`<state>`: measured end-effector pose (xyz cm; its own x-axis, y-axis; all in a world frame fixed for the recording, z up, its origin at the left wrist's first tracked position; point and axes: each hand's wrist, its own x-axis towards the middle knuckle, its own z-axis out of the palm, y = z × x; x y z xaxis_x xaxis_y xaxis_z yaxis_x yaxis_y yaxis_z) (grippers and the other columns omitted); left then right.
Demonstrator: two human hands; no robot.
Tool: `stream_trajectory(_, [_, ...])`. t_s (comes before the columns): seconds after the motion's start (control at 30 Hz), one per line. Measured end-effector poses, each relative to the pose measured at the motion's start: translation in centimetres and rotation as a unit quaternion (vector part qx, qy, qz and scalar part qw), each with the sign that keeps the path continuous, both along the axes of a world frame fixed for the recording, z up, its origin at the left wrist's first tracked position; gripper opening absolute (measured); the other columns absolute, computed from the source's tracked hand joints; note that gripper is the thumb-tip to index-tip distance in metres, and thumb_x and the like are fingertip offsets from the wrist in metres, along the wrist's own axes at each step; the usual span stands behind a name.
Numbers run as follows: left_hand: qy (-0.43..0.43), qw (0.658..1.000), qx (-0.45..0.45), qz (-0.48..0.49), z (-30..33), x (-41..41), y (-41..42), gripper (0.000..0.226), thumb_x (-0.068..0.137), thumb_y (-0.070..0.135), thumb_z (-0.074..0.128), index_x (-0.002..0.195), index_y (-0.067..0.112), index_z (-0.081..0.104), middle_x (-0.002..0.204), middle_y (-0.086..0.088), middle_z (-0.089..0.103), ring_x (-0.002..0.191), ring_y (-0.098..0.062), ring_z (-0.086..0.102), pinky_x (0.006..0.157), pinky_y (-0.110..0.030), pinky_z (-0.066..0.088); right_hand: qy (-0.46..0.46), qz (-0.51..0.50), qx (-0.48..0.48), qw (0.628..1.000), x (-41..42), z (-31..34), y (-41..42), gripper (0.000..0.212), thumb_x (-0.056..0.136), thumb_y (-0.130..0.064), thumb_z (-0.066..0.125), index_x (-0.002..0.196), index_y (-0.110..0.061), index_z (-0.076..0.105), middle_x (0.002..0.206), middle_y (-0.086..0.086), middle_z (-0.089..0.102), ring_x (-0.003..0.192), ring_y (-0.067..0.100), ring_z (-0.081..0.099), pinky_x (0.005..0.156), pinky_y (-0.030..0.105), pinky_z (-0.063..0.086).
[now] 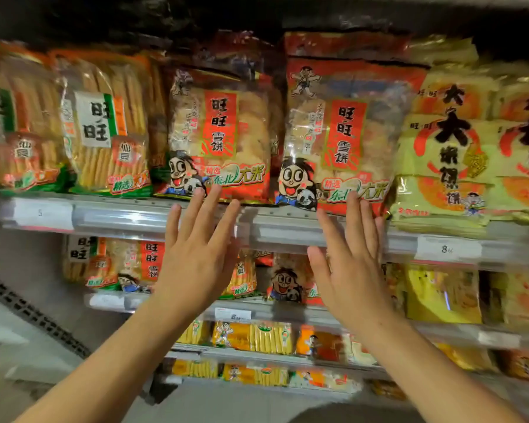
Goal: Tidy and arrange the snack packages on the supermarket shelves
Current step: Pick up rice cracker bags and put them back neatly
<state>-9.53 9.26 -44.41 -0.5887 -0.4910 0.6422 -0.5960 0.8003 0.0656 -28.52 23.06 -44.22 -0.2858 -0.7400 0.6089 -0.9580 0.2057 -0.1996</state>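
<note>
Two red rice-cracker bags stand upright on the top shelf (119, 215): the left red bag (220, 135) and the right red bag (339, 138), which leans slightly forward over the shelf edge. My left hand (196, 254) is raised flat with straight, spread fingers, its fingertips touching the bottom edge of the left red bag. My right hand (351, 257) is also flat and spread, fingertips against the bottom edge of the right red bag. Neither hand grips anything.
Green-and-orange cracker bags (101, 141) stand to the left, yellow bags (458, 154) to the right. Lower shelves (318, 315) hold several smaller snack packs. Price-tag rails (446, 248) run along the shelf fronts. A grey floor lies at the lower left.
</note>
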Motion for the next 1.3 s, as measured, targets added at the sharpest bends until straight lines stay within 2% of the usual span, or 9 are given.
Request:
stream_trajectory(0.2, [-0.081,0.997,-0.001,0.000,-0.6,1.7,-0.4,0.079,0.085,0.013,0.061,0.154,0.016,0.021,0.161,-0.017,0.013,0.149,-0.036,0.005,0.115,-0.060,0.017,0.045,-0.030,0.016,0.998,-0.1,-2.3,-0.6,0.062,0.095,-0.038,0.041,0.152,-0.017,0.026,0.160,0.015,0.004,0.148,0.034,-0.004,0.118,0.051,-0.004])
stream_trajectory(0.37, [-0.073,0.997,0.012,-0.038,-2.7,4.1,0.7,0.069,0.088,0.008,0.057,0.152,0.013,0.030,0.159,-0.022,0.012,0.147,-0.042,0.006,0.112,-0.063,0.019,0.022,-0.030,0.042,0.998,1.7,-4.1,0.0,0.069,0.095,-0.035,0.042,0.154,-0.017,0.012,0.158,0.010,-0.019,0.146,0.033,-0.016,0.116,0.056,-0.007])
stream_trajectory(0.47, [-0.090,0.992,0.051,-0.076,-5.6,7.1,1.0,0.072,0.081,0.009,0.063,0.148,0.009,0.037,0.158,-0.022,0.016,0.146,-0.043,0.013,0.109,-0.064,0.025,-0.024,-0.012,0.055,0.998,4.3,-5.9,0.4,0.071,0.096,-0.032,0.046,0.154,-0.017,0.007,0.157,0.013,-0.024,0.144,0.035,-0.022,0.117,0.050,-0.011])
stream_trajectory(0.6, [-0.088,0.970,0.203,-0.099,-9.0,10.8,-0.4,0.069,0.082,0.016,0.063,0.146,0.005,0.040,0.156,-0.025,0.023,0.143,-0.044,0.023,0.104,-0.063,0.033,-0.122,-0.016,0.079,0.989,8.0,-8.1,-0.4,0.073,0.093,-0.035,0.051,0.154,-0.022,0.012,0.156,0.007,-0.032,0.145,0.020,-0.024,0.113,0.048,0.015])
stream_trajectory(0.77, [-0.039,0.942,0.325,-0.067,-12.5,15.1,-4.6,0.073,0.086,0.019,0.067,0.149,0.013,0.031,0.158,-0.013,0.020,0.143,-0.034,0.024,0.112,-0.049,0.031,-0.233,-0.012,0.177,0.956,12.2,-11.7,-2.6,0.072,0.094,-0.039,0.052,0.154,-0.027,0.013,0.158,-0.013,-0.023,0.146,0.006,-0.017,0.115,0.023,0.002])
stream_trajectory(0.87, [0.040,0.929,0.367,-0.030,-13.6,16.4,-6.9,0.078,0.084,0.014,0.070,0.149,0.009,0.026,0.153,-0.014,0.026,0.142,-0.027,0.023,0.114,-0.031,0.021,-0.352,-0.055,0.192,0.915,13.9,-13.7,-3.4,0.070,0.094,-0.033,0.058,0.152,-0.023,0.020,0.162,-0.007,0.003,0.148,0.012,0.008,0.115,0.029,0.019])
stream_trajectory(0.97, [0.129,0.903,0.409,0.036,-14.0,16.8,-8.8,0.086,0.086,0.023,0.071,0.150,0.008,0.017,0.149,-0.016,0.025,0.137,-0.023,0.022,0.109,-0.026,0.018,-0.410,-0.099,0.175,0.889,14.6,-14.3,-4.3,0.068,0.092,-0.033,0.062,0.150,-0.020,0.028,0.155,0.000,0.032,0.140,0.018,0.031,0.109,0.030,0.030])
stream_trajectory(1.13, [0.216,0.852,0.472,0.068,-14.3,16.0,-11.3,0.087,0.084,0.037,0.073,0.151,0.021,0.018,0.150,-0.003,0.033,0.131,-0.010,0.033,0.104,-0.028,0.027,-0.423,-0.101,0.144,0.889,12.4,-13.0,-8.3,0.076,0.087,-0.044,0.065,0.150,-0.025,0.026,0.152,-0.005,0.034,0.139,0.016,0.032,0.105,0.026,0.030])
stream_trajectory(1.3, [0.200,0.857,0.469,0.079,-14.5,14.7,-11.7,0.076,0.078,0.047,0.075,0.138,0.020,0.036,0.131,0.000,0.038,0.116,-0.011,0.037,0.097,-0.027,0.032,-0.452,-0.144,0.174,0.863,10.3,-13.0,-12.1,0.099,0.078,-0.064,0.065,0.153,-0.020,0.017,0.151,0.003,0.038,0.137,0.026,0.038,0.105,0.034,0.033])
